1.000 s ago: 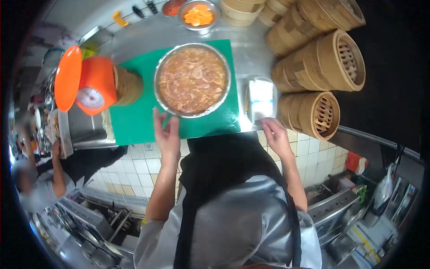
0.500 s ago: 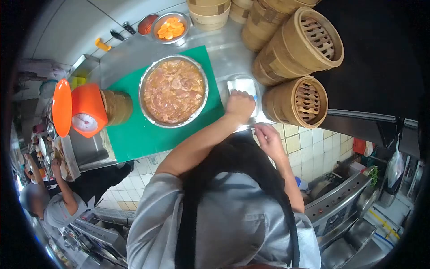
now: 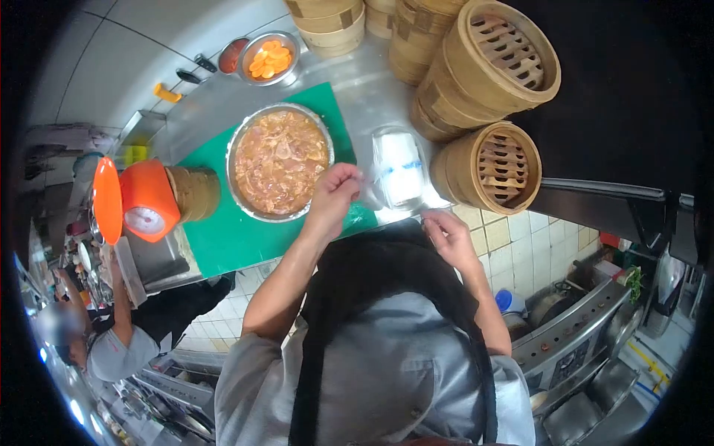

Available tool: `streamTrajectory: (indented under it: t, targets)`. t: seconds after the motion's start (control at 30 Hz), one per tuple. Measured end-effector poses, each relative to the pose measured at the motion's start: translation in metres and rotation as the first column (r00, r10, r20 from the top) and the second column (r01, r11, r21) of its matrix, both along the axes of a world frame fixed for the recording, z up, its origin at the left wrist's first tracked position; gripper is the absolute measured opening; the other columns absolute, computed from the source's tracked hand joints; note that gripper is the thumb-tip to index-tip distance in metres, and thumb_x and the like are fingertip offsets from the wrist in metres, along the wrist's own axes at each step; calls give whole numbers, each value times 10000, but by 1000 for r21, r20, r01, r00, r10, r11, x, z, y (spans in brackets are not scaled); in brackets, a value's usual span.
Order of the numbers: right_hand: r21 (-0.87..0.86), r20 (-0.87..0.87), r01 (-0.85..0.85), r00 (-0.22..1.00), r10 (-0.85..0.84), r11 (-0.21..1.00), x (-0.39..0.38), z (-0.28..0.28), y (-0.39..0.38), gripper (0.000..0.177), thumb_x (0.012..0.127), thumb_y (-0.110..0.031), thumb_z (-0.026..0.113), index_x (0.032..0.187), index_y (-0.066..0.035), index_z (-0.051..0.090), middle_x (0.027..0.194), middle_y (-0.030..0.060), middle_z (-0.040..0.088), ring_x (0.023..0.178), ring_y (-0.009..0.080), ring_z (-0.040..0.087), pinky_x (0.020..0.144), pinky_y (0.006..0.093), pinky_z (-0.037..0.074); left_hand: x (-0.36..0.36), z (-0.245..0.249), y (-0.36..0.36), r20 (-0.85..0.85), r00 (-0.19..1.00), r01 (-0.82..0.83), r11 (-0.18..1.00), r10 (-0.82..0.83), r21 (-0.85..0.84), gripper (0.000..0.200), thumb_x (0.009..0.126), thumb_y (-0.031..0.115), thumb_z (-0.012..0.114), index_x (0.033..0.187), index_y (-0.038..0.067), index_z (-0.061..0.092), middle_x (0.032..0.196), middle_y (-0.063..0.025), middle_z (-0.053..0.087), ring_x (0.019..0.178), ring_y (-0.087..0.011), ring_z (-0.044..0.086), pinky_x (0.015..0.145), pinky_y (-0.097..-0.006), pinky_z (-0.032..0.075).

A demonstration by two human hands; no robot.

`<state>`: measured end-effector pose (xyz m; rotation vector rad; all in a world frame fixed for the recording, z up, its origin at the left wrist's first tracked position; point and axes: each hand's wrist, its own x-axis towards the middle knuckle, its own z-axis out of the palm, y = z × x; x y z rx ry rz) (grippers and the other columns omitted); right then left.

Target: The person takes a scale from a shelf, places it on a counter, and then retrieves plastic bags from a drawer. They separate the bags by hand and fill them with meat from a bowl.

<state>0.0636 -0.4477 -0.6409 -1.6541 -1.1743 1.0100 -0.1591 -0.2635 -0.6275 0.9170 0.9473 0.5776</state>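
Observation:
My left hand [image 3: 336,195] is closed, fingers curled together, over the right edge of the green cutting board [image 3: 223,249]. Beside its fingertips lies a clear plastic pack [image 3: 401,169] with white, blue-marked contents, on the steel counter. A see-through sheen shows between the fingers and the pack; I cannot tell whether they hold it. My right hand [image 3: 448,236] is at the counter's front edge, thumb and fingers pinched together, and what is between them is hidden. A round metal bowl [image 3: 232,167] full of raw sliced meat in sauce stands on the board, left of my left hand.
Bamboo steamers [image 3: 476,167] stand in stacks along the right and back. A bowl of carrot slices [image 3: 270,61] and a smaller red-filled bowl [image 3: 232,56] sit at the back. An orange scale [image 3: 145,197] stands at the left. Another person [image 3: 123,353] works at far left.
My left hand has lifted off the plastic pack and moved left toward the meat bowl, uncovering the pack. My right hand stays near the counter edge. The view has shifted slightly.

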Motion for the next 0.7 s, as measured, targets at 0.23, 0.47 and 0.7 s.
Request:
streamTrajectory:
  t: [0.23,0.47,0.7]
  targets:
    - [97,35,-267,964,265,959,-20,27,55,304,981,-108,650,1270,-17,627,1170,147,655,958,252,676,828,334,544,-5,19,-16,-85,996,7,995,1,98,81,973,39,611,1042,22,650,917,-14,677,831,-84,613,762,-224,477]
    - [109,-46,-248,966,254,963,-31,27,72,387,975,-140,676,1329,-9,588,1175,157,647,903,208,672,790,321,556,2,16,-17,-123,992,35,973,-7,229,108,991,78,660,1070,7,679,963,-23,719,847,-74,647,728,-240,518]
    - [60,5,-61,998,60,996,-26,15,80,258,972,-106,661,1203,8,646,964,144,691,799,188,669,712,316,544,9,26,-18,-36,998,-43,992,48,118,174,1005,130,661,1138,21,684,953,-20,711,836,-92,654,726,-259,547]
